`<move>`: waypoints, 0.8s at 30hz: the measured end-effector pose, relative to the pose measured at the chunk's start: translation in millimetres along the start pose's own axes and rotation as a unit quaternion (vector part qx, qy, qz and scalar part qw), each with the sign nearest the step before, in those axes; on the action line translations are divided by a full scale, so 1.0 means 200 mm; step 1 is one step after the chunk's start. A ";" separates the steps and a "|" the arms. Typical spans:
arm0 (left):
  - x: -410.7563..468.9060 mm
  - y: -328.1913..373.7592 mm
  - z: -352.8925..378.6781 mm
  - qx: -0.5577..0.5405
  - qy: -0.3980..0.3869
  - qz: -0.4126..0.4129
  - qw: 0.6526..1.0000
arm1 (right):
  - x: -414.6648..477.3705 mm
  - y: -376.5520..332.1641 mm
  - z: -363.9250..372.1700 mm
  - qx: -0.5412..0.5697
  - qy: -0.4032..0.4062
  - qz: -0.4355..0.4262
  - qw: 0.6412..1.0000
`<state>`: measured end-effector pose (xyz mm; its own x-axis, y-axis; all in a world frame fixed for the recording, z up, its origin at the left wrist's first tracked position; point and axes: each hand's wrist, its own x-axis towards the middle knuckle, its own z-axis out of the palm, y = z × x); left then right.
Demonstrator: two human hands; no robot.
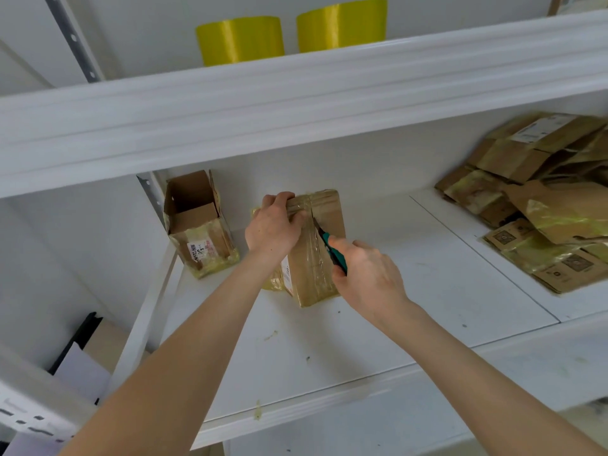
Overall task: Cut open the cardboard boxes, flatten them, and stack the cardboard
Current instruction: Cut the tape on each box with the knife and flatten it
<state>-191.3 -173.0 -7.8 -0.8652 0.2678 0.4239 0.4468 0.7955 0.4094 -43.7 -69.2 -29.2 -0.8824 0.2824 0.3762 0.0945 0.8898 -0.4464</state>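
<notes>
A taped brown cardboard box point(316, 258) stands upright on the white shelf point(411, 291). My left hand point(273, 225) grips its top left edge, fingers curled over the taped top. My right hand point(365, 274) holds a teal utility knife point(330, 246); the blade tip touches the clear tape near the top of the box's front face. To the left stands another cardboard box point(200, 225) with its top open. A heap of flattened cardboard point(543, 199) lies at the right end of the shelf.
Two yellow rolls point(240, 39) sit on the upper shelf, whose white front rail point(296, 103) runs just above the work area. A metal upright point(151, 195) stands left of the open box. Dark and white flat items point(79, 357) lean at lower left.
</notes>
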 end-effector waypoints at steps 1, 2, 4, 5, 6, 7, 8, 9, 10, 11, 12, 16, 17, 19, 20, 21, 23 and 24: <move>0.00 0.00 0.00 0.000 -0.001 0.000 1.000 | -0.02 0.00 0.00 0.004 -0.004 0.005 1.000; 0.00 0.00 0.01 0.001 -0.002 0.002 1.000 | -0.03 0.01 0.01 0.006 -0.005 0.010 1.000; 0.01 0.00 0.01 0.005 0.002 0.004 1.000 | -0.05 0.02 0.02 0.003 -0.006 0.014 1.000; 0.02 -0.01 0.01 0.003 0.004 0.000 1.000 | -0.07 0.02 0.03 0.000 -0.011 0.014 1.000; 0.03 -0.01 0.00 -0.001 0.004 -0.005 1.000 | -0.08 0.03 0.04 -0.001 -0.019 0.016 1.000; 0.04 -0.01 0.00 -0.002 -0.001 -0.007 1.000 | -0.11 0.03 0.05 -0.002 -0.028 0.021 0.999; 0.05 -0.02 0.00 0.001 -0.005 -0.007 1.000 | -0.13 0.04 0.05 -0.005 -0.039 0.028 0.999; 0.06 -0.02 0.00 0.004 -0.005 -0.008 1.000 | -0.15 0.05 0.06 -0.006 -0.051 0.033 0.998; 0.06 -0.03 0.00 0.005 -0.005 -0.009 1.000 | -0.18 0.06 0.07 -0.008 -0.064 0.037 0.997; 0.07 -0.03 0.00 0.005 -0.007 -0.009 1.000 | -0.20 0.07 0.07 -0.010 -0.073 0.038 0.997; 0.08 -0.03 -0.01 0.006 -0.010 -0.009 1.000 | -0.21 0.08 0.07 -0.012 -0.077 0.036 0.996; 0.11 -0.02 -0.01 0.011 -0.021 -0.031 0.999 | -0.24 0.11 0.04 -0.029 -0.114 0.033 0.992; 0.12 -0.02 -0.02 0.012 -0.021 -0.034 0.999 | -0.26 0.12 0.03 -0.017 -0.124 0.041 0.991; 0.13 -0.05 -0.03 0.021 -0.018 -0.039 0.999 | -0.29 0.16 0.04 0.071 -0.106 0.084 0.988; 0.13 -0.06 -0.04 0.026 -0.016 -0.042 0.999 | -0.29 0.18 0.05 0.162 -0.078 0.126 0.976; 0.14 -0.07 -0.05 0.028 -0.015 -0.042 0.999 | -0.29 0.20 0.06 0.277 -0.044 0.179 0.943; 0.13 -0.07 -0.06 0.023 -0.016 -0.035 0.999 | -0.25 0.23 0.11 0.478 0.007 0.282 0.832; 0.12 -0.06 -0.06 0.018 -0.017 -0.028 0.999 | -0.23 0.24 0.14 0.537 0.010 0.322 0.780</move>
<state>-214.1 -183.0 6.3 -0.8963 0.2401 0.3729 0.3895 0.8282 0.4029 -11.5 -50.1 -90.4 -0.8034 0.5615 -0.1984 0.0656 -0.2476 -0.9666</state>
